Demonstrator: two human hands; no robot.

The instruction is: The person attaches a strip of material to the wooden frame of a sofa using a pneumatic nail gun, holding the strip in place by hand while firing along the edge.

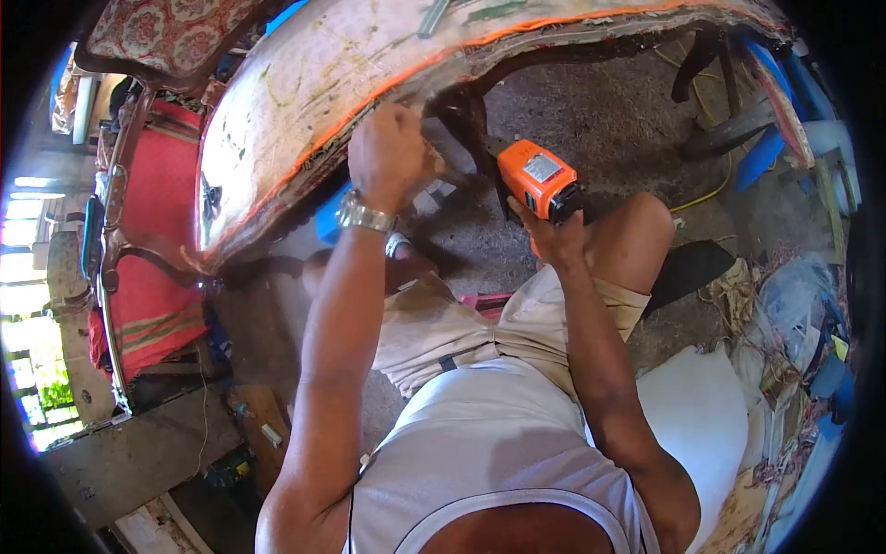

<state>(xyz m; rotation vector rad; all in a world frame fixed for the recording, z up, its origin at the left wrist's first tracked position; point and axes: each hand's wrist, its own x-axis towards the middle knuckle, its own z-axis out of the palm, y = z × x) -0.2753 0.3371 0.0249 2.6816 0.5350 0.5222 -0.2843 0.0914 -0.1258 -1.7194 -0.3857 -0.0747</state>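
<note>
My left hand, with a metal watch on its wrist, is closed at the lower edge of a curved, pale, stained upholstered furniture piece. What its fingers pinch is hidden, so I cannot tell what it is. An orange strip runs along that edge, past the knuckles. Lower and to the right, my right hand is wrapped round the handle of an orange-and-black power tool. The tool's dark front points up-left toward a carved wooden leg under the furniture edge.
Red cloth covers a wooden-framed seat on the left, with a floral-patterned cushion above it. A yellow cord lies on the dusty floor at right. Clear plastic bags and scraps pile near a white sheet.
</note>
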